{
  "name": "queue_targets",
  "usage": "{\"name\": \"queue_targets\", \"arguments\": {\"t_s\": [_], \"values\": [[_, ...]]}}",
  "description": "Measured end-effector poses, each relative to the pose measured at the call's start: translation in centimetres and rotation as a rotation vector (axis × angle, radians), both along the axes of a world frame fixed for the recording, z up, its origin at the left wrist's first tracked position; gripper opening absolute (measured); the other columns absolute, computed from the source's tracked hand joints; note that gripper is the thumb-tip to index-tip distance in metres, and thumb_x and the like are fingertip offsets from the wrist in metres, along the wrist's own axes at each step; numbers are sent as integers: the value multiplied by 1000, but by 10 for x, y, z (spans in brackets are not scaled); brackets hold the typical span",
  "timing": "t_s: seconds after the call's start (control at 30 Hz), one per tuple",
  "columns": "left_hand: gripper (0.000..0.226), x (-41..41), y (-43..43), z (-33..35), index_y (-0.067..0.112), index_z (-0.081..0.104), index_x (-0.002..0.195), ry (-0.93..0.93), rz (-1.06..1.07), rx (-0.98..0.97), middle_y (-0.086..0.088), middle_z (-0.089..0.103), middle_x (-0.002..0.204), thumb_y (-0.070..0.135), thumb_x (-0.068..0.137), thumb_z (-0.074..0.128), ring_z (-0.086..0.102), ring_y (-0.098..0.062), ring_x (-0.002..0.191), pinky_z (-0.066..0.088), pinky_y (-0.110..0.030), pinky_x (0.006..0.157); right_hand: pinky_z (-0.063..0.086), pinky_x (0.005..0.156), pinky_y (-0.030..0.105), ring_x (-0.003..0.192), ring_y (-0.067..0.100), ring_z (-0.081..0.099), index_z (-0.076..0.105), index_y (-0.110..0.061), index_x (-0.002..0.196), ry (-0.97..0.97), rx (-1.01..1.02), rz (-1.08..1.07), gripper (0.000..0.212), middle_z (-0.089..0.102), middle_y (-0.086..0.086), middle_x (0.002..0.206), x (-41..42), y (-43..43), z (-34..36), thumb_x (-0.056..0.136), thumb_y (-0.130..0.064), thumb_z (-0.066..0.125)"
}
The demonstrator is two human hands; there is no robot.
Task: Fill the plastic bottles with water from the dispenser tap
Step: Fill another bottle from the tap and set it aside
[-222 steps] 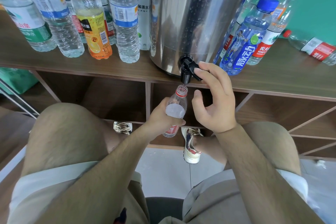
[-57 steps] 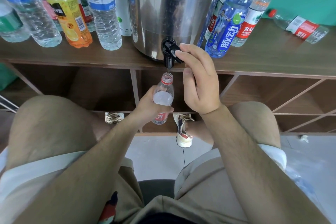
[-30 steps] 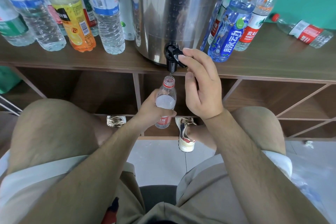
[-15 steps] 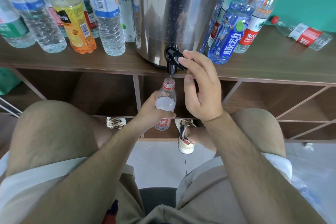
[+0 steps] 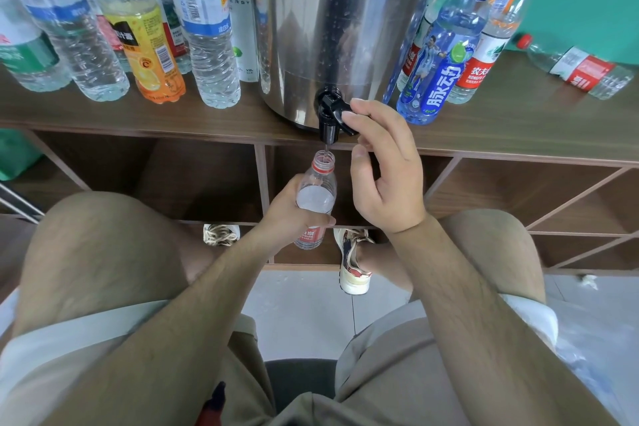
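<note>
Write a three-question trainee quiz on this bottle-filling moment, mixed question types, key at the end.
1. True or false: the bottle under the tap has its cap on.
2. Which of the hands holds the bottle? A) left hand B) right hand
3. Fill in: the red-label bottle at the far right of the shelf is ____ (standing / lying).

Key:
1. False; its mouth is open just below the spout.
2. A; the right hand's fingers are on the tap lever.
3. Lying.
</note>
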State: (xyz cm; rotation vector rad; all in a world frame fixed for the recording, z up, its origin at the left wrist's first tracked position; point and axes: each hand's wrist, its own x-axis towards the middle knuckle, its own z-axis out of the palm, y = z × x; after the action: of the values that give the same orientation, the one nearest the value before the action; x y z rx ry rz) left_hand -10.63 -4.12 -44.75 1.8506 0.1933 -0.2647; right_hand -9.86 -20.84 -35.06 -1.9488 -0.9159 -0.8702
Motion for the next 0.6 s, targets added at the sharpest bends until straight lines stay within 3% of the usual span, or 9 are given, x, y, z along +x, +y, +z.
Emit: {"name": "queue_targets", "arguments": {"t_s": [0.43,0.6], "values": [[89,2,1,-4,37,43,140,-9,-6,7,9,58,128,23,70,96,58,-22,121,51,-49,107,52,100,55,134,18,53,61,-7,135,-17,10,-8,43,57,13,143,2,0,-1,96,6,49],[89,3,1,-7,38,45,139,-20,-7,1,10,59,126,25,68,96,59,-20,119,53,-45,103,51,103,54,132,27,56,61,-7,135,-24,5,-10,42,58,15,142,3,0,-2,96,6,48]]}}
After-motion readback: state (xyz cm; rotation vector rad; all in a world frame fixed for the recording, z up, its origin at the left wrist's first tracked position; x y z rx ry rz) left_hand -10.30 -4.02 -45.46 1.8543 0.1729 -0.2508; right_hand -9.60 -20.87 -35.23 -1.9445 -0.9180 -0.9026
